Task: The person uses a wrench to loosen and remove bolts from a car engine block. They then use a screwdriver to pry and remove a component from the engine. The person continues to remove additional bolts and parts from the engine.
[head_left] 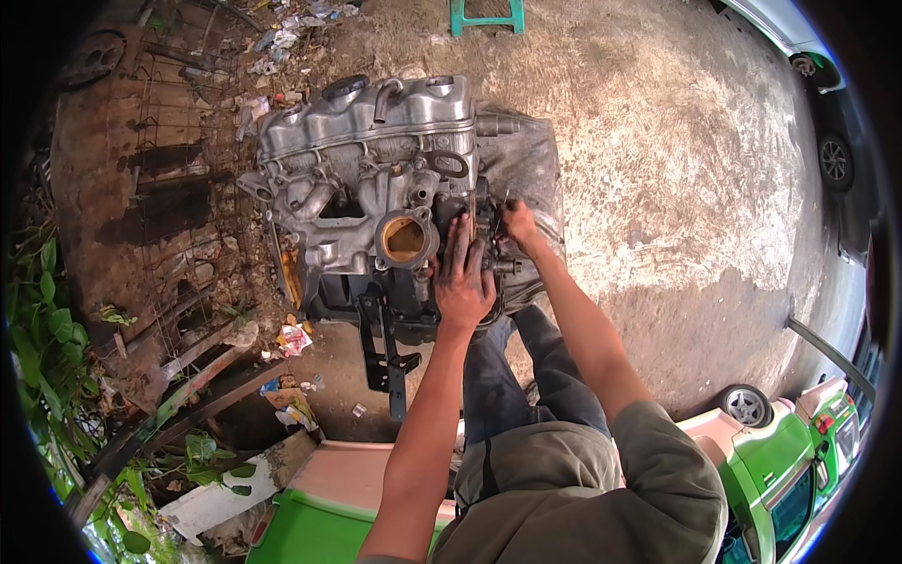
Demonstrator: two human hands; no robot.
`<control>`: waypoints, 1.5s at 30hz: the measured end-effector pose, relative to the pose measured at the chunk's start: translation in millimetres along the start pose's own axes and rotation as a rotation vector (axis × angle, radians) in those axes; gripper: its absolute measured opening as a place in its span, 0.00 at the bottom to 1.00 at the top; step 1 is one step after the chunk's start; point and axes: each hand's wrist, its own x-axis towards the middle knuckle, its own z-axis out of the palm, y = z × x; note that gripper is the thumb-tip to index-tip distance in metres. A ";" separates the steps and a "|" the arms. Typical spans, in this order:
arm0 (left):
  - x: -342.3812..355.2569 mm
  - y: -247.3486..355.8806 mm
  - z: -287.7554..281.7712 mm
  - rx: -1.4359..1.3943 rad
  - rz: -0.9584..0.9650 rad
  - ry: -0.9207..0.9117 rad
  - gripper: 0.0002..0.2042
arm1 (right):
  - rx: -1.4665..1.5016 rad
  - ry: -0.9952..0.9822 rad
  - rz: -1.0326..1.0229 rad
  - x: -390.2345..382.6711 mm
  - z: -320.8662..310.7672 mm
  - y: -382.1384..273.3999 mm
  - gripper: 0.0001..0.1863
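The engine (381, 179) is sitting directly ahead of the person, above a concrete floor (676, 160), with its long side running across the view. Its casting is showing a dull silver-grey finish, with dark grime collecting around the lower parts.

The ribbed valve cover (413, 108) is forming the far edge and is carrying a black round cap (345, 86) near its middle. A round port (404, 240) is facing upward on the near side; its interior is showing amber-brown. A black bracket (382, 362) is projecting from the near edge toward the person.

The left hand (462, 273) is lying palm down on the engine, just right of the port, its blackened fingers extending and standing slightly apart. The right hand (517, 224) is working at the right end, its fingers curling together and clamping on a slim metal rod (507, 197).

Beyond the engine, a green stool (487, 23) is standing at the far edge. Crumpled litter (295, 336) is lying to the left, and leafy plants (61, 324) are growing past it. At lower right, a green and pink vehicle (775, 461) is bearing a small dark marking, too small for reading.
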 end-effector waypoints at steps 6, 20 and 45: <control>-1.0 7.1 -0.6 -0.008 -0.005 0.003 0.18 | -0.301 0.181 -0.592 -110.1 -3.6 -23.5 0.12; 2.0 5.4 -1.7 0.018 0.018 0.040 0.17 | 0.041 0.317 -0.231 -107.0 -45.5 -8.1 0.13; 2.5 3.7 0.0 -0.025 -0.009 0.034 0.18 | 0.109 -0.015 0.054 -15.5 -2.3 -10.0 0.16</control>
